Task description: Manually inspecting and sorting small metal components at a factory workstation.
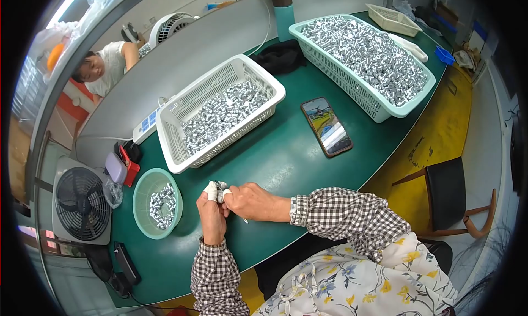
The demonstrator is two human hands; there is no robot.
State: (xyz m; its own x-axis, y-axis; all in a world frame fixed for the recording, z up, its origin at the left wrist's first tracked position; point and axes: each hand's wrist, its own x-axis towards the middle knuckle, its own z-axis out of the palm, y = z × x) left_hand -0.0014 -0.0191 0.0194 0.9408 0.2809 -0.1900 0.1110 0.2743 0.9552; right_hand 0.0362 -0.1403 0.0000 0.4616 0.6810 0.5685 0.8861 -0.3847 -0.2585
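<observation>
My left hand (pixel 212 216) and my right hand (pixel 251 201) meet over the table, just right of the small green bowl (pixel 141 226). Both are closed, with white coverings on some fingertips. Between the fingers shows a bit of a small silver metal part (pixel 221 185), mostly hidden by them. Similar small silver metal parts (pixel 163 206) lie in the bowl. More fill the white slotted basket (pixel 175 165) beyond my hands, in a loose layer. A light green basket (pixel 379 116) at the far right is heaped with them.
A phone (pixel 326 127) with a lit screen lies on the green table (pixel 264 173). A power strip (pixel 145 127), red-handled item (pixel 132 170) and fan (pixel 82 203) stand left. At the back are a bottle (pixel 284 19), black cloth (pixel 279 56) and cream tray (pixel 393 20). Another person sits beyond the partition.
</observation>
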